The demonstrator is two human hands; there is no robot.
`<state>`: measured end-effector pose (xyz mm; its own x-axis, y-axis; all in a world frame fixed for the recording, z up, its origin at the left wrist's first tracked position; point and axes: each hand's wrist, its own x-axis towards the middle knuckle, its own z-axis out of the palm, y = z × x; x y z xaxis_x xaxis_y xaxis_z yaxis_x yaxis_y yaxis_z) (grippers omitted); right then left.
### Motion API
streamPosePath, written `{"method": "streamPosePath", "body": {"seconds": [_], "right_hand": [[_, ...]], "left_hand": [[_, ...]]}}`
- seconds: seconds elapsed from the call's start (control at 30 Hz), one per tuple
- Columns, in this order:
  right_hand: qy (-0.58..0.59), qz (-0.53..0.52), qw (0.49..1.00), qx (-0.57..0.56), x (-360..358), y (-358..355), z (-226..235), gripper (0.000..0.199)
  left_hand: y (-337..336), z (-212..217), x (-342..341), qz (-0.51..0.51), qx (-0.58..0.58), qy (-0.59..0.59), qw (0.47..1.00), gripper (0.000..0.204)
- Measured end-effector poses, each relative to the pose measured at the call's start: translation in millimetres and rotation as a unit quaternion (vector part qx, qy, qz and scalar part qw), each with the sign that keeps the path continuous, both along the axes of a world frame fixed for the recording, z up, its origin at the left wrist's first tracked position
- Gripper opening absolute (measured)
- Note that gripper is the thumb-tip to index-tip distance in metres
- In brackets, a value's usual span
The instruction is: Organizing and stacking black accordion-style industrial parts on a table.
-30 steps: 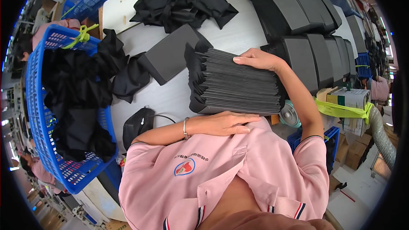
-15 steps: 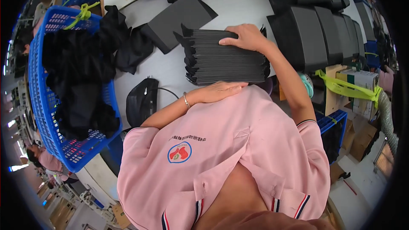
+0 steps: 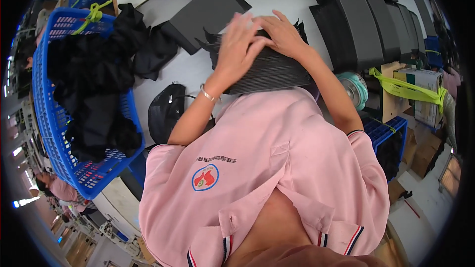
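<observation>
A thick stack of black fabric-like panels (image 3: pixel 269 71) lies on the table against the front of my shirt, its many thin edges showing in rows. Over its far left part hovers or rests my left hand (image 3: pixel 238 49), fingers stretched out and slightly smeared by motion; whether it touches cannot be told. My right hand (image 3: pixel 283 34) lies on the far right part of the stack with its fingers spread. The two hands nearly meet at the fingertips. Just beyond the stack lies a flat dark grey panel (image 3: pixel 204 14).
To the left stands a blue plastic basket (image 3: pixel 47 118) heaped with black fabric pieces (image 3: pixel 94 84). A black pouch-like item (image 3: pixel 167 111) with a cord lies near my left forearm. Piles of black panels (image 3: pixel 363 29) cover the far right. Beside my right arm is a teal round object (image 3: pixel 354 89).
My left hand has risen from the stack's near edge to its far left part. My right hand has shifted slightly outward and its fingers have spread.
</observation>
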<state>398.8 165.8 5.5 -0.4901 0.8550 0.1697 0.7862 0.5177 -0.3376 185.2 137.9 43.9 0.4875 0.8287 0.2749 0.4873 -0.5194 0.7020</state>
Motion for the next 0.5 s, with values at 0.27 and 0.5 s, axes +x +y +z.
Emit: {"method": "streamPosePath", "body": {"seconds": [0.27, 0.5], "right_hand": [[0.014, -0.087, 0.995, 0.044, 22.2, -91.3, 28.8, 0.071], [0.108, -0.187, 0.976, -0.002, 44.3, -117.8, 34.8, 0.061]], "left_hand": [[-9.0, -41.0, 9.1, 0.025, 0.129, 0.221, 0.966, 0.079], [-18.8, -27.0, 1.1, -0.097, 0.098, 0.212, 0.968, 0.118]]}}
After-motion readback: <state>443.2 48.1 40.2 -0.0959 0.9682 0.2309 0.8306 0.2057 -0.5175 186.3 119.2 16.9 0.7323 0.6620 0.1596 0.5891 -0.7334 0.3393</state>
